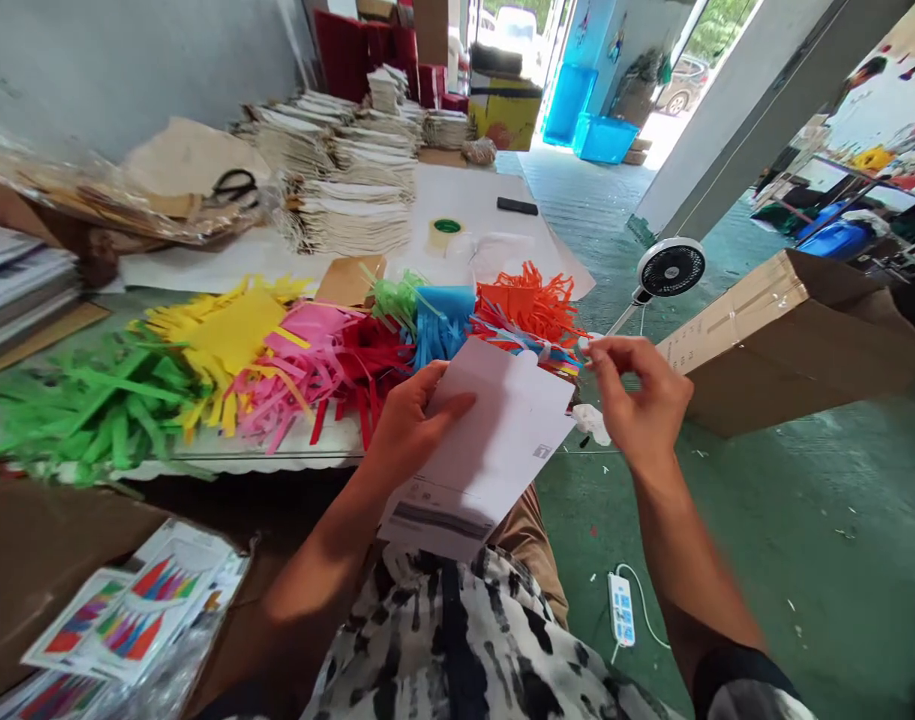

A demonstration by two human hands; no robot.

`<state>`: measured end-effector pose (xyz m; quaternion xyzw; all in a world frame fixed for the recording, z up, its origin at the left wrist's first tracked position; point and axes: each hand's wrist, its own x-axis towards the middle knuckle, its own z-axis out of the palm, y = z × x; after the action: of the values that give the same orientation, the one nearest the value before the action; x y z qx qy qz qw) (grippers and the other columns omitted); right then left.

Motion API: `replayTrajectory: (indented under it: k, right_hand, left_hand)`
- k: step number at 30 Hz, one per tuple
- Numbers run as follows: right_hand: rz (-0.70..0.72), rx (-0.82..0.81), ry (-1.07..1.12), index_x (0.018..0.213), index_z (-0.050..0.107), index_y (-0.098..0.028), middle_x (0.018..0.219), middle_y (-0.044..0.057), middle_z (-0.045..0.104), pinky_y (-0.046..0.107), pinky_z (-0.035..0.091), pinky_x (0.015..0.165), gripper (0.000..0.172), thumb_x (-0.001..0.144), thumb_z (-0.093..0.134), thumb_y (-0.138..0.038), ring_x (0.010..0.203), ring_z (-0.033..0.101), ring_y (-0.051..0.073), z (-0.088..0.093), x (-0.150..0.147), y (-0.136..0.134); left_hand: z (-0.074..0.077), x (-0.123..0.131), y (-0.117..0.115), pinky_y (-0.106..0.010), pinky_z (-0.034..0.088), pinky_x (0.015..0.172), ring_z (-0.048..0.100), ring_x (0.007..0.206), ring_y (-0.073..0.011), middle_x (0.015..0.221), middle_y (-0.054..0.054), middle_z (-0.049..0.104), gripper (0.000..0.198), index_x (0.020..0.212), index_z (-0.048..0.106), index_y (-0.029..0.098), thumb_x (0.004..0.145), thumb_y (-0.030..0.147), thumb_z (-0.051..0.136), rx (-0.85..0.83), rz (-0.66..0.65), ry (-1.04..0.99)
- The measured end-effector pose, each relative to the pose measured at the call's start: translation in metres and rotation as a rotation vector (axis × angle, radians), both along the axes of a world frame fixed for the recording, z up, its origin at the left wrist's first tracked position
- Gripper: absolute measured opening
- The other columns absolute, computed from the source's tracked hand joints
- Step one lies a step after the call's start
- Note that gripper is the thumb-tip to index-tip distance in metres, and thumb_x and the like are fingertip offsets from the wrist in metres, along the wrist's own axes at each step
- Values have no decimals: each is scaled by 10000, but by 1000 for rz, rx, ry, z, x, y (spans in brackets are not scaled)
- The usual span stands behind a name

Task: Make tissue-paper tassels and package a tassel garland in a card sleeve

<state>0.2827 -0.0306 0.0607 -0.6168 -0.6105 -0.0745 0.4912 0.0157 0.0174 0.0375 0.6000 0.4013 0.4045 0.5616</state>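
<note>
White envelope (494, 440) in left hand (408, 425), fringed paper (314, 360) behind

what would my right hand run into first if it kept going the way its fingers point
Probably the mixed-colour fringe bundle: the right hand points its fingertips left at it, seemingly touching. The white envelope sits just below that line; depth is unclear.

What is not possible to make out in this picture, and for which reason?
Head view:
- Whether the right hand holds anything: its fingertips cover the spot.
- Print on the white envelope in the left hand: blurred, too small.
- Green paper fringes: motion blur.
- Printed cards: cut off by the bottom-left edge.
</note>
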Motion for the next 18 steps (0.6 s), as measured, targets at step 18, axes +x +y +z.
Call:
replayTrajectory:
  k: [18]
  right_hand:
    - [479,-539,434,1055,797,-231,999,52,783,347,546,844,454,1005,556,-612,953,705,217,-25,21,35]
  left_hand:
    - [-15,5,14,-229,548,601,714,777,-196,987,-57,785,469,1118,700,182,821,521,828,-56,-32,18]
